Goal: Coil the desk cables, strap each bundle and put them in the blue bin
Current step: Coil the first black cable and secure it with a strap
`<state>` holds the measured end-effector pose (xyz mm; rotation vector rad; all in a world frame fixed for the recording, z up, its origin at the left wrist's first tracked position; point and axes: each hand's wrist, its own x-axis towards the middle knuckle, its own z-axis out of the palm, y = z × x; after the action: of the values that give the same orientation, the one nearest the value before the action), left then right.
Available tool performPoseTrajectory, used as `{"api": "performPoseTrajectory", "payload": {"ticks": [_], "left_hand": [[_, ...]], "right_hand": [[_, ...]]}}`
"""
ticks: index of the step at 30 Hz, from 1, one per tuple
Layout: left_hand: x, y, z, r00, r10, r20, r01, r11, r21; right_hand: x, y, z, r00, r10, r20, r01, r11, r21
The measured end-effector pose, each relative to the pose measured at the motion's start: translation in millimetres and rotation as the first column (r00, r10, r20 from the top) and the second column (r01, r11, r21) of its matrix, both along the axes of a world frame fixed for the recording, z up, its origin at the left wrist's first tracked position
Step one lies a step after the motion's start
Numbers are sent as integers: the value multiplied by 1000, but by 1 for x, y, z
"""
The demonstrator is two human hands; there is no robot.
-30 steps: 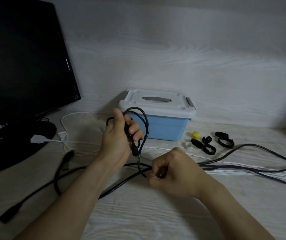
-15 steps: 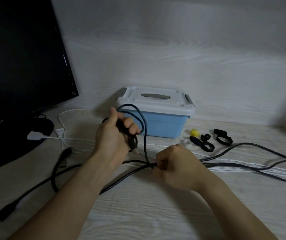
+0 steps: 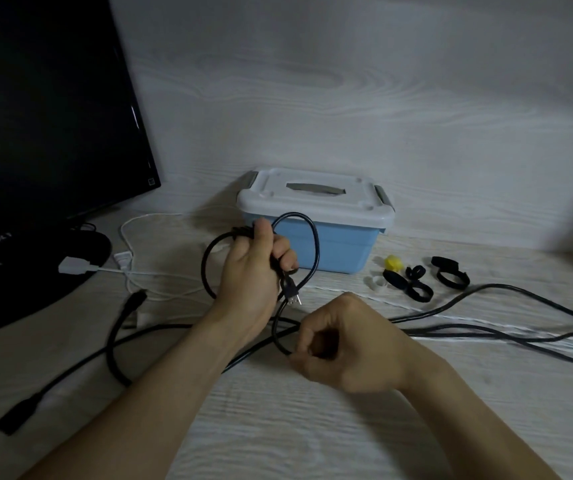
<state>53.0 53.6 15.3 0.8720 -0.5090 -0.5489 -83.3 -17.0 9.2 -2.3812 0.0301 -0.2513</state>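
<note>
Coiling is under way: the black cable (image 3: 312,258) is held in loops by the left hand (image 3: 250,271) before the blue bin (image 3: 340,251), its slack pinched by the right hand (image 3: 340,344). Springy and fairly stiff, it is best gripped at the crossings.

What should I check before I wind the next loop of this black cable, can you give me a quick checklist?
1. Left hand grips the started coil of the black cable: ok.
2. Plug end hangs free below that grip: ok.
3. Right hand pinches the cable's running length: ok.
4. Slack to the right lies free of the other cables: not ok, it runs alongside and over them.
5. Straps lie within reach by the bin: ok.
6. Blue bin open to receive the bundle: not ok, its white lid is on.
</note>
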Motion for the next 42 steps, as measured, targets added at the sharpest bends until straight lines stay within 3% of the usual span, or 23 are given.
{"api": "performPoseTrajectory", "payload": {"ticks": [3, 5, 9, 12, 15, 18, 20, 22, 25, 28, 30, 32, 34, 37, 42], "left_hand": [[-2, 2, -5, 955, 43, 292, -73, 993, 94], [-2, 6, -8, 875, 34, 483, -116, 983, 140], [-2, 10, -14, 718, -178, 673, -75, 942, 328], [-5, 12, -14, 765, -433, 477, 187, 858, 478], [-3, 16, -9, 834, -539, 121, 455, 794, 402], [2, 21, -2, 766, -640, -63, 622, 713, 324], [2, 23, 0, 691, -716, -100, 707, 641, 299], [4, 24, 0, 599, -797, -77, 783, 563, 265], [7, 26, -5, 443, -896, 23, 872, 436, 224], [7, 26, -7, 373, -927, 40, 901, 372, 222], [8, 28, -5, 349, -937, 34, 910, 347, 225], [13, 31, -2, 396, -916, 59, 877, 397, 272], [18, 33, 0, 515, -853, 91, 789, 512, 339], [18, 31, 0, 633, -770, 78, 706, 616, 351], [16, 25, 0, 758, -641, 121, 557, 733, 391]], "right_hand": [[-1, -1, 1, 999, 43, 28, -44, 997, 64], [-2, 0, 1, 997, 56, 52, -61, 993, 98], [-1, -3, 2, 974, -31, 224, 0, 990, 138], [2, -8, 1, 909, -86, 408, 67, 996, 61], [6, -12, -2, 817, -168, 552, 221, 975, -31], [6, -24, -2, 658, -297, 692, 486, 870, -88], [5, -30, -3, 618, -407, 673, 552, 834, -3], [6, -32, -5, 730, -467, 499, 440, 880, 180], [3, -37, -7, 951, -228, 209, 138, 918, 372], [-6, -42, -2, 998, 35, 58, -59, 877, 477], [-8, -43, -1, 998, 56, 31, -64, 846, 529], [-4, -40, -2, 998, -37, 59, -1, 840, 543], [0, -38, -3, 986, -134, 104, 58, 842, 536], [1, -34, -2, 983, -153, 97, 70, 815, 575], [-1, -32, 5, 983, -162, 85, 55, 706, 706]]}}
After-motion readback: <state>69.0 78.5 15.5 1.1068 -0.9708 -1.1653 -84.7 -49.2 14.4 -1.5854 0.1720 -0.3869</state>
